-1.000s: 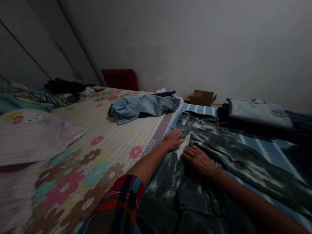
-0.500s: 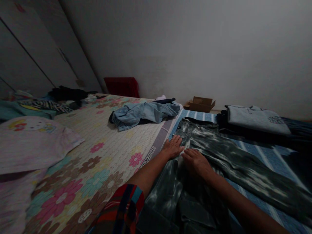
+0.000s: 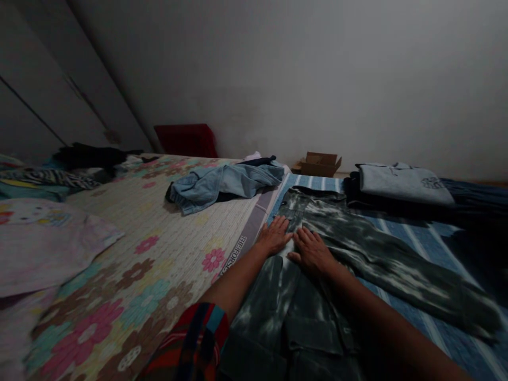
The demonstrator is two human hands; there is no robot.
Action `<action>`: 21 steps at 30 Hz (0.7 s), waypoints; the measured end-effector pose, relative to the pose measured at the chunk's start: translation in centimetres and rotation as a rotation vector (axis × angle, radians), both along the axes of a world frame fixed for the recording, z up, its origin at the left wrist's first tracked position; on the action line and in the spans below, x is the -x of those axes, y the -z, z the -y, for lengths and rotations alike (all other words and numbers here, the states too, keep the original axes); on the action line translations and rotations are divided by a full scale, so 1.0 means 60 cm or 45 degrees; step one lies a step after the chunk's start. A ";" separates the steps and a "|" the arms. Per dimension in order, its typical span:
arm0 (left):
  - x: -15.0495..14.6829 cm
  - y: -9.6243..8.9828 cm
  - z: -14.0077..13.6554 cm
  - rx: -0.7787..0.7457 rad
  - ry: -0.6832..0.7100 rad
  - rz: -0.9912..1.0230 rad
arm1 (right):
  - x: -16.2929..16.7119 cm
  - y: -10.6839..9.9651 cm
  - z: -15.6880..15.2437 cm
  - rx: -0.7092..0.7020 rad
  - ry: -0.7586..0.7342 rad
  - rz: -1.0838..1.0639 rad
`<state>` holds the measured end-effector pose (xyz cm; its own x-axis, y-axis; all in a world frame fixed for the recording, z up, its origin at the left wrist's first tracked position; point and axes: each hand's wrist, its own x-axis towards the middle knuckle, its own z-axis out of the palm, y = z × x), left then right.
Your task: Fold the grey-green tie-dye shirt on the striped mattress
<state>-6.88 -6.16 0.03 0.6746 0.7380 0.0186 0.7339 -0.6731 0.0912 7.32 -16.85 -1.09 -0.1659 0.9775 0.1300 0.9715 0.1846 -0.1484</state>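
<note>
Dark green tie-dye cargo trousers (image 3: pixel 349 227) lie spread on the bed, the waistband at the far end. One leg stretches off to the right, the other comes toward me with a flap pocket on it. My left hand (image 3: pixel 274 235) rests flat on the upper part near the fly, fingers extended. Beside it, my right hand (image 3: pixel 313 250) also lies flat on the cloth, fingertips close to my left hand. Neither hand grips the fabric.
Crumpled light-blue denim (image 3: pixel 230 182) lies farther back. At right is a folded grey top (image 3: pixel 405 184) on dark clothes. A pink garment (image 3: pixel 51 238) and a clothes heap (image 3: pixel 91 159) are on the left. A cardboard box (image 3: pixel 319 164) and a red object (image 3: pixel 186 140) stand by the wall.
My right hand has slid slightly across the trousers and its fingers have spread, the thumb now showing apart. My left hand stays flat. The view has shifted a little to the right.
</note>
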 end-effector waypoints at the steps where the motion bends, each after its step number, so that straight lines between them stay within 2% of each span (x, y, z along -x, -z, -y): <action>1: -0.002 -0.003 0.003 -0.014 0.003 0.001 | -0.001 -0.002 0.000 0.010 -0.001 -0.004; 8: 0.017 -0.019 0.052 -0.050 0.129 -0.053 | -0.002 -0.002 0.000 0.012 0.000 -0.005; 12: 0.046 -0.017 0.080 0.084 0.067 -0.066 | 0.003 0.003 0.000 -0.016 0.007 -0.020; 21: 0.059 -0.005 0.094 0.004 0.043 -0.090 | 0.009 0.013 -0.003 -0.075 0.031 -0.073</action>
<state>-10.43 -11.81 0.31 0.6984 0.7150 -0.0325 0.7157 -0.6971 0.0422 6.79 -16.65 -1.89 -0.1330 0.9715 0.1962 0.9661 0.1713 -0.1934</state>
